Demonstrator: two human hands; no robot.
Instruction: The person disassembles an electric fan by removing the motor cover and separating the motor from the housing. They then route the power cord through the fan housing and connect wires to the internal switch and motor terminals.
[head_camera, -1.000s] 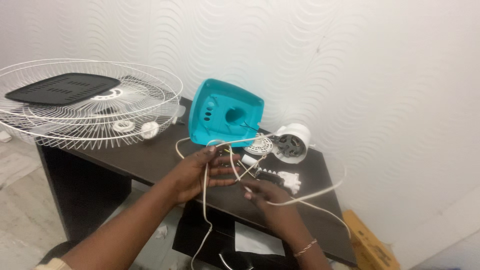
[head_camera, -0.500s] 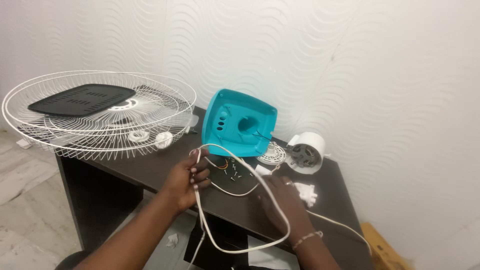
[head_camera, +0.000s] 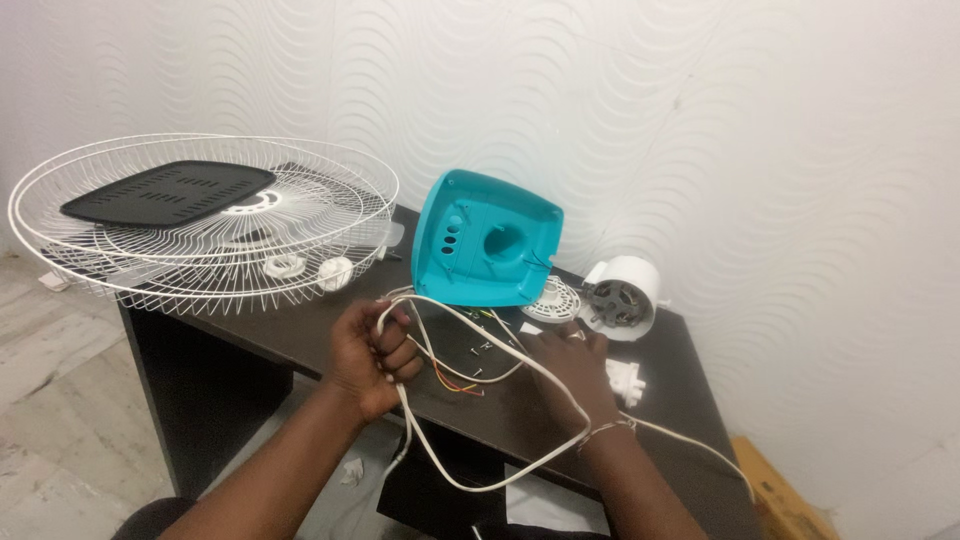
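Fingers of the left hand (head_camera: 372, 352) are curled tight around a loop of white power cord (head_camera: 480, 345), held just above the dark table (head_camera: 240, 330); the cord arcs over to the right hand (head_camera: 568, 372) and droops below the table edge. That right hand lies flat and open on the tabletop, gripping nothing, just beside small screws (head_camera: 480, 350) and thin coloured wires (head_camera: 455, 383). Behind stand a teal fan housing (head_camera: 485, 240), a white motor (head_camera: 620, 297) and wire fan guards (head_camera: 205, 225) at the left.
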